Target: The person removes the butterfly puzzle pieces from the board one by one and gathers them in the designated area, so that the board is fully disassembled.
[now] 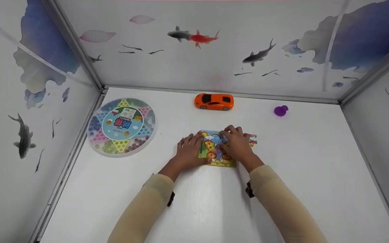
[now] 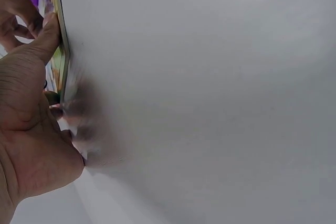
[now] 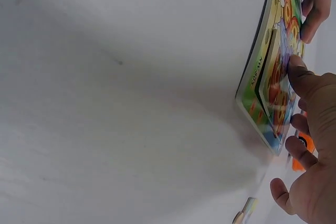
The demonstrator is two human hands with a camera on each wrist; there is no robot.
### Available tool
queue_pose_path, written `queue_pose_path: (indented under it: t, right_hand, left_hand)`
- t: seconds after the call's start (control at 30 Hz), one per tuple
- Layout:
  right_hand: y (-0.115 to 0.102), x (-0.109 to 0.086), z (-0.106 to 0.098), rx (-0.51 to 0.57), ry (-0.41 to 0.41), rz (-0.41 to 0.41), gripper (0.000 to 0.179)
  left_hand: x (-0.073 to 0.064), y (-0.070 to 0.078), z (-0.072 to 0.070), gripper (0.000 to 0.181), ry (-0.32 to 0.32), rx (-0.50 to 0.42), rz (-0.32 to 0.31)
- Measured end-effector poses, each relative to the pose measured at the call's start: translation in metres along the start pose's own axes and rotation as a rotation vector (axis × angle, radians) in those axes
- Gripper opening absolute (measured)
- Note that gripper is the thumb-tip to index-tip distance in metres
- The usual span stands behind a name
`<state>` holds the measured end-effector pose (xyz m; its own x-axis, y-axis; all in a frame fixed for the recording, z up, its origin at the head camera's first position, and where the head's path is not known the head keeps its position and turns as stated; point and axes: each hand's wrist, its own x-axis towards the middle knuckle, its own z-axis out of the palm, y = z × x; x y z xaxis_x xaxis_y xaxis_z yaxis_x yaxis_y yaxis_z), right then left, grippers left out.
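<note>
There it was from the head view: the puzzle board [image 1: 210,145] mid-table, my left hand [image 1: 191,153] gripping it at nine o'clock, my right hand [image 1: 238,145] working at three, a loose piece [image 1: 254,137] just past that, the orange car [image 1: 214,102] at twelve, a purple toy [image 1: 280,110] at two! Over to the left wrist, and my left thumb pressed the near edge at six; from the right wrist, my right hand pinched a raised section [image 3: 273,85] tilted over the board!
</note>
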<state>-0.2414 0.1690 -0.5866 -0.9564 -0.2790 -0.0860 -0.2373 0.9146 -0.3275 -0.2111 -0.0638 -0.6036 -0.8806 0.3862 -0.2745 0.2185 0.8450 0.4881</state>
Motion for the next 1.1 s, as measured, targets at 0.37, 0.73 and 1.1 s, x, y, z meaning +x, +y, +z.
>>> queue_pose_path:
  t: [0.37, 0.73, 1.1]
  right_hand:
    - [-0.011, 0.008, 0.001, -0.061, 0.012, -0.006, 0.045]
    - [-0.03, 0.014, 0.0, -0.132, -0.026, 0.022, 0.047]
    - [-0.032, 0.016, -0.002, -0.127, -0.082, 0.038, 0.053]
  left_hand:
    - [0.0, 0.001, -0.004, 0.102, -0.003, 0.017, -0.028]
    - [0.001, 0.001, -0.004, 0.102, -0.009, 0.002, -0.024]
    - [0.004, -0.002, 0.0, 0.104, -0.02, -0.031, -0.016]
